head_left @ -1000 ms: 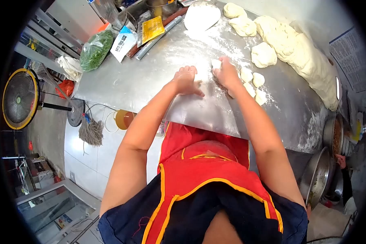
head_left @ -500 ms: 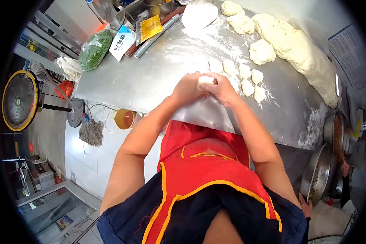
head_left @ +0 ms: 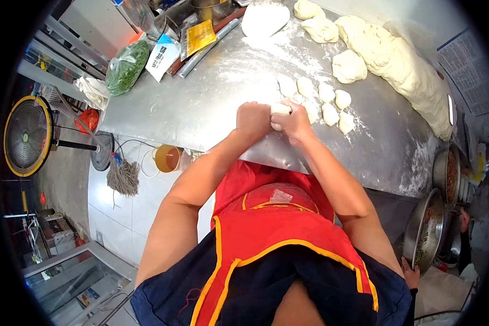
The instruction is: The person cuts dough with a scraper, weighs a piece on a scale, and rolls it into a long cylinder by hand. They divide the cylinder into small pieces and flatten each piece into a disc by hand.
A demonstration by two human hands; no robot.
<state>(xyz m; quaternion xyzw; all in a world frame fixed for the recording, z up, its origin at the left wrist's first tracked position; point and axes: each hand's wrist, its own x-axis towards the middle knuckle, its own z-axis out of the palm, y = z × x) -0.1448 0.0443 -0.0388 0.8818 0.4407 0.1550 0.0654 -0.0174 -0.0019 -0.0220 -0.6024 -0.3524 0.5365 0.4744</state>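
A small piece of pale dough (head_left: 280, 110) is held between my two hands, just above the near edge of the floured steel table (head_left: 185, 114). My left hand (head_left: 254, 118) is closed round its left end, with the fingertips hidden from view. From the other side my right hand (head_left: 296, 123) grips it between thumb and curled fingers. Just beyond my hands lie several small dough pieces (head_left: 326, 92) dusted with flour; one is partly covered by my right hand. A larger dough lump (head_left: 349, 67) sits farther back.
A long dough mass (head_left: 396, 62) runs along the table's right side. A white rounded sheet (head_left: 265, 19), packets (head_left: 201, 37) and a bag of greens (head_left: 127, 67) line the far left. At lower right, another person's hand (head_left: 411, 273) touches a metal bowl (head_left: 425, 231).
My hands have drawn slightly apart, and more of the dough between them shows. My left hand has turned into a tighter fist. The metal bowl at lower right has tilted a little.
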